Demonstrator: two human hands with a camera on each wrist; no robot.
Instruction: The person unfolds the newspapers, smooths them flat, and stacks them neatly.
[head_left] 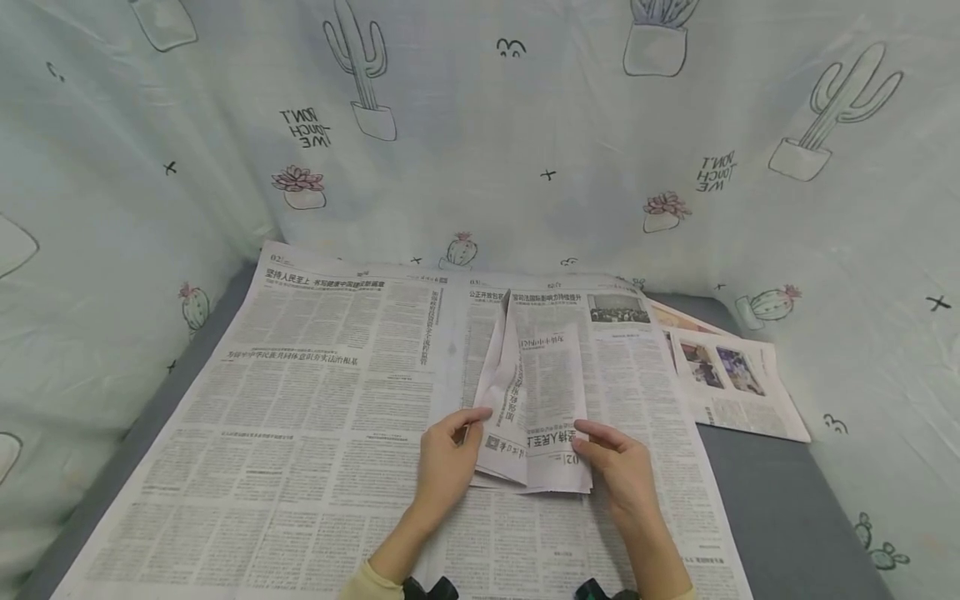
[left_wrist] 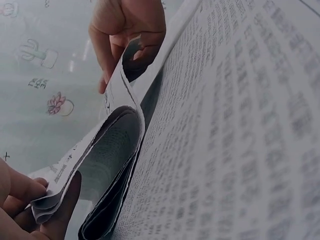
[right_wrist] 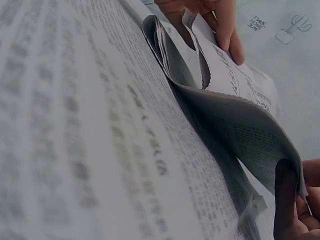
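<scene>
A folded newspaper (head_left: 551,400) stands partly spread above a large flat newspaper sheet (head_left: 330,400), its two sides raised around a middle crease. My left hand (head_left: 448,454) pinches its left flap between thumb and fingers. On the other side my right hand (head_left: 618,467) pinches the right edge. In the left wrist view, several layers of the folded newspaper (left_wrist: 107,130) curve between the left hand (left_wrist: 30,205) and the right hand (left_wrist: 130,30). From the right wrist, the right hand (right_wrist: 300,205) has its thumb under the lifted flap (right_wrist: 240,120).
More folded newspapers (head_left: 738,383) with colour photos lie at the right, partly under the large sheet. A grey tabletop (head_left: 787,500) shows along both sides. Behind and beside it hangs a pale curtain (head_left: 480,150) printed with cacti.
</scene>
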